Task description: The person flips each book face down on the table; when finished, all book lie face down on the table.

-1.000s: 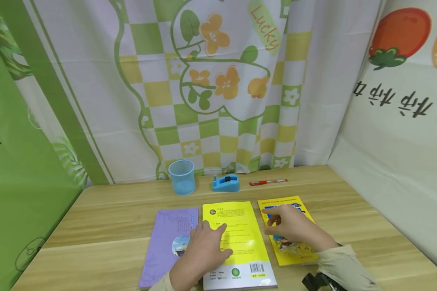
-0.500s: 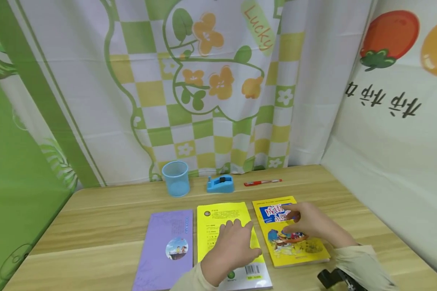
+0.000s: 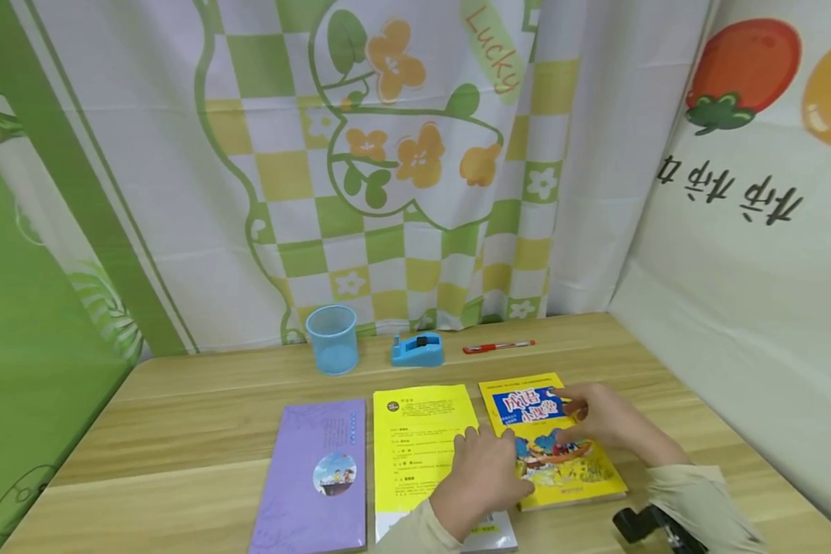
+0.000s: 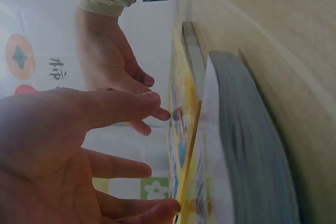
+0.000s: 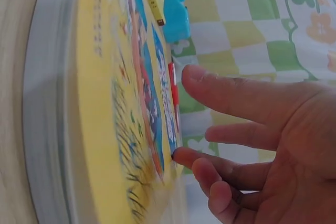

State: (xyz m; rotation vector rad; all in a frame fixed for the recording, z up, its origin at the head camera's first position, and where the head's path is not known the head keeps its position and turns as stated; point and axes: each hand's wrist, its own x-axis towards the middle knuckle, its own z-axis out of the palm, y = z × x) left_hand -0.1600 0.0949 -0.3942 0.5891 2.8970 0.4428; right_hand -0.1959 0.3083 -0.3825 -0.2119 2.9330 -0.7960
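A yellow book with a picture cover [image 3: 561,469] lies flat on the right. My right hand [image 3: 605,419] is over its right edge, thumb apart from the fingers; in the right wrist view one fingertip [image 5: 181,155] meets the cover. My left hand [image 3: 481,473] hovers over the gap between that book and a yellow-and-white book [image 3: 418,438], hiding part of both. Its fingers are spread with nothing between them, fingertips near the picture book's left edge in the left wrist view. A purple book [image 3: 312,469] lies at the left.
Along the back of the wooden table [image 3: 201,431] stand a blue mesh pen cup [image 3: 334,342] and a blue tape dispenser [image 3: 418,351]. A red pen [image 3: 498,347] lies right of them. Printed curtains [image 3: 422,269] hang behind.
My left hand has moved right, from the middle book to the picture book's left edge. My right hand has shifted right, uncovering more of the cover. The books appear unmoved; the view turned slightly.
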